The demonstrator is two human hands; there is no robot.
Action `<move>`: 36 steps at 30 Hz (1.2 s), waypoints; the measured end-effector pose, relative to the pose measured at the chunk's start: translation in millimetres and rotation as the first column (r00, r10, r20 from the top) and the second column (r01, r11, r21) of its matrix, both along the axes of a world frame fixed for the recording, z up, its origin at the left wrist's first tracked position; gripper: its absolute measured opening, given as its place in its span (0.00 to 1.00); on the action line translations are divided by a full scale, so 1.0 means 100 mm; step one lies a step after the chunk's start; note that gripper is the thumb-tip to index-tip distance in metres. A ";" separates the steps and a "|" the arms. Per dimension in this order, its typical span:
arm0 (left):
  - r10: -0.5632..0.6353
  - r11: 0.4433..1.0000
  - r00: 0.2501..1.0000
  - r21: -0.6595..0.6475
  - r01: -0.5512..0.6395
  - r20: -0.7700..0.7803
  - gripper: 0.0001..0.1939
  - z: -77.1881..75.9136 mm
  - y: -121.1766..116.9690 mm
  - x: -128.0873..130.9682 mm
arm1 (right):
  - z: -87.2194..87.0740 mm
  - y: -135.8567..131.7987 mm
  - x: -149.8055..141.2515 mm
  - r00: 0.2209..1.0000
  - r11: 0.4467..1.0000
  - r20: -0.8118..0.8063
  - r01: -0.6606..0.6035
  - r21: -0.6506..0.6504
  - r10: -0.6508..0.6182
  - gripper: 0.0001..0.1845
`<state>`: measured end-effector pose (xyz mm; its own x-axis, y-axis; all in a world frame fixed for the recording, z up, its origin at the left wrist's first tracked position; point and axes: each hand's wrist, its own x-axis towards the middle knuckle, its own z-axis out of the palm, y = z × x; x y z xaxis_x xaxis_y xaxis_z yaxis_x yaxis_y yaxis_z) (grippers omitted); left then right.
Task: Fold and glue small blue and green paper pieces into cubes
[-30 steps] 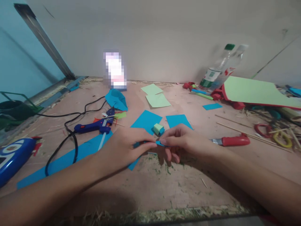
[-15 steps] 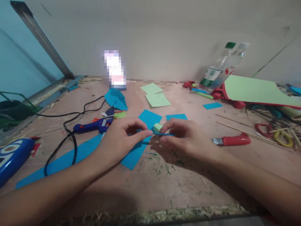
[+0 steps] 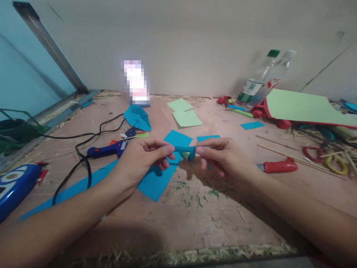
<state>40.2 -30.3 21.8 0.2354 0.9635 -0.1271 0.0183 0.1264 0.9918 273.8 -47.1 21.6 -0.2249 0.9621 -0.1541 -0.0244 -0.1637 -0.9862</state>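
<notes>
A narrow strip of blue paper (image 3: 184, 149) stretches level between my two hands, above the table. My left hand (image 3: 152, 154) pinches one end of it between thumb and forefinger. The other end is pinched by my right hand (image 3: 219, 154), with its lower fingers curled loosely beneath. Just under the strip shows a small rolled piece, pale green inside and blue outside (image 3: 190, 155); whether it is joined to the strip I cannot tell. Blue paper pieces (image 3: 157, 182) lie flat below and behind my hands.
A blue glue gun (image 3: 104, 150) with a black cable lies left of my left hand. At right are a red-handled cutter (image 3: 280, 166) and thin sticks (image 3: 292, 158). Green paper squares (image 3: 187, 118), a lit phone (image 3: 136, 82) and bottles (image 3: 252, 85) stand or lie farther back.
My hands have raised and turned the blue strip, so its flat side now faces me. The small green piece, formerly above the strip by my right fingers, now shows below it.
</notes>
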 end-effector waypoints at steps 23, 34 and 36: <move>0.054 0.984 0.998 0.170 -0.046 -0.038 0.09 0.00 -0.03 -0.01 | -0.09 -0.01 -0.03 0.975 0.999 -0.218 0.028 -0.026 -0.033 0.08; 0.009 0.970 0.992 0.241 0.023 -0.128 0.04 -0.04 -0.06 0.01 | -0.13 -0.03 -0.05 0.981 0.992 -0.193 -0.001 0.127 0.026 0.06; 0.022 0.969 0.990 0.248 0.014 -0.143 0.03 -0.04 -0.06 0.00 | -0.14 -0.03 -0.05 0.980 0.991 -0.196 -0.001 0.131 0.027 0.06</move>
